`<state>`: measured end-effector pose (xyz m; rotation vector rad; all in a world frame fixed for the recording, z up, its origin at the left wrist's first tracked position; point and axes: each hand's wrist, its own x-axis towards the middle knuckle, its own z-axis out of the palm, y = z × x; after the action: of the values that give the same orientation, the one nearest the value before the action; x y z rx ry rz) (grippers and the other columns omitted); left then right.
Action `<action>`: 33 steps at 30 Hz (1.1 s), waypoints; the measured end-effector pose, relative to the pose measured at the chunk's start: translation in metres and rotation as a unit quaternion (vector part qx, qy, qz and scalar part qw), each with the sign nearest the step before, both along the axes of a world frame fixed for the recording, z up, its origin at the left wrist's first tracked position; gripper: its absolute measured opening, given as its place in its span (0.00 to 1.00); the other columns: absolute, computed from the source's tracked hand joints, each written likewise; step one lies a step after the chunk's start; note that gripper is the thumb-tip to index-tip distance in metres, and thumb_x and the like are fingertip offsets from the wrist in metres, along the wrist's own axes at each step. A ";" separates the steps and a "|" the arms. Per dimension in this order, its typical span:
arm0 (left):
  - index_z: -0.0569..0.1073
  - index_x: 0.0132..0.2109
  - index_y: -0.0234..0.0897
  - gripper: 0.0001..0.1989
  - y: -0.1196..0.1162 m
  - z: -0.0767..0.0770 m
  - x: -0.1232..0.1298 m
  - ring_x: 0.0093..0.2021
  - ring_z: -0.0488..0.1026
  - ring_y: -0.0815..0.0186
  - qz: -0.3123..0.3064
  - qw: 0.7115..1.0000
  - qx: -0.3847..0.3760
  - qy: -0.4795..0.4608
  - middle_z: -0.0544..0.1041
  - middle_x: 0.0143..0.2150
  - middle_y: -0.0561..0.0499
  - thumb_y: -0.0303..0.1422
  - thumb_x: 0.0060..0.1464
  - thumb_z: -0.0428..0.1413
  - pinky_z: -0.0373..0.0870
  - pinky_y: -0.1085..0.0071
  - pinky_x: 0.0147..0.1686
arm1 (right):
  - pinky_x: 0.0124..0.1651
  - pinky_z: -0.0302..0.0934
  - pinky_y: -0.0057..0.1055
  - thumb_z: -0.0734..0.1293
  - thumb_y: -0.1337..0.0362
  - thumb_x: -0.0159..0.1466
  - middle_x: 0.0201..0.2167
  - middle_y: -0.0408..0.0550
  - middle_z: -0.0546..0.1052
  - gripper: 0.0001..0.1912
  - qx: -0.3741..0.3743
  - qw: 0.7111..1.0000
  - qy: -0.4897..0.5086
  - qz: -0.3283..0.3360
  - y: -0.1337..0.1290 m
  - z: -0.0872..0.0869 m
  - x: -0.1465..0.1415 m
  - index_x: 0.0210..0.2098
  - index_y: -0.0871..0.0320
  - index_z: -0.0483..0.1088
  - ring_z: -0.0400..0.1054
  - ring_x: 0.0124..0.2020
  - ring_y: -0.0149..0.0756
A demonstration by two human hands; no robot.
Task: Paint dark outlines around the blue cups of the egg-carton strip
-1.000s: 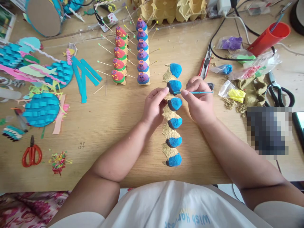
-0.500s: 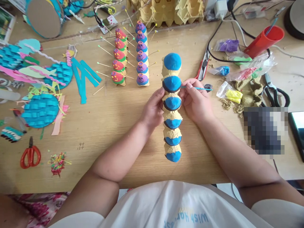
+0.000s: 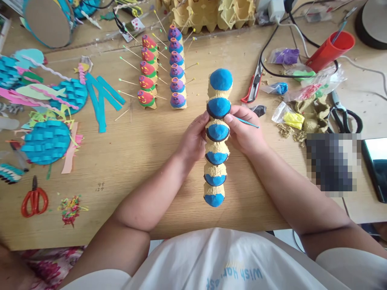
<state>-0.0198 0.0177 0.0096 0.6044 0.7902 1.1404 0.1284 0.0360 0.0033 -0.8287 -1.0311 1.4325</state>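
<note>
Both hands, left hand (image 3: 193, 135) and right hand (image 3: 245, 131), grip the 6-bump carton strip (image 3: 219, 108), left fingertips partly hidden.

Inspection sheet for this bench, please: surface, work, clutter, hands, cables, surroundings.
Surface: wooden table, small pencil marks at left.
Work: strip of six blue-topped carton humps, upright in the view.
Clutter: red-handled scissors and scraps left; cutter, clay bags, black-handled scissors right; red row and purple row beyond.
Hands: left hand grips strip; right hand holds blue stick and touches strip.
Cables: black cable loops by red cup.
Surroundings: flowered cloth lower left.
</note>
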 end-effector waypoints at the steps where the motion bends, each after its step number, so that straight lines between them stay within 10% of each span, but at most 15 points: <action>1: 0.84 0.39 0.47 0.27 0.000 0.000 0.001 0.37 0.82 0.57 0.001 1.000 0.003 0.005 0.84 0.37 0.48 0.65 0.49 0.69 0.76 0.62 0.35 | 0.42 0.76 0.35 0.84 0.42 0.53 0.33 0.39 0.81 0.23 0.004 1.000 -0.002 -0.002 0.000 -0.001 0.000 0.34 0.50 0.80 0.74 0.33 0.33; 33: 0.82 0.38 0.51 0.26 -0.004 0.005 0.002 0.44 0.85 0.48 0.023 0.999 -0.023 0.035 0.84 0.36 0.48 0.66 0.48 0.68 0.79 0.55 0.38 | 0.46 0.76 0.40 0.79 0.44 0.62 0.32 0.43 0.78 0.17 0.083 0.990 -0.101 -0.055 -0.005 0.007 0.006 0.33 0.51 0.81 0.77 0.41 0.39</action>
<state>-0.0176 0.0136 0.0143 0.5934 0.8920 1.1461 0.1340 0.0309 0.0108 -0.9063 -1.2202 1.1691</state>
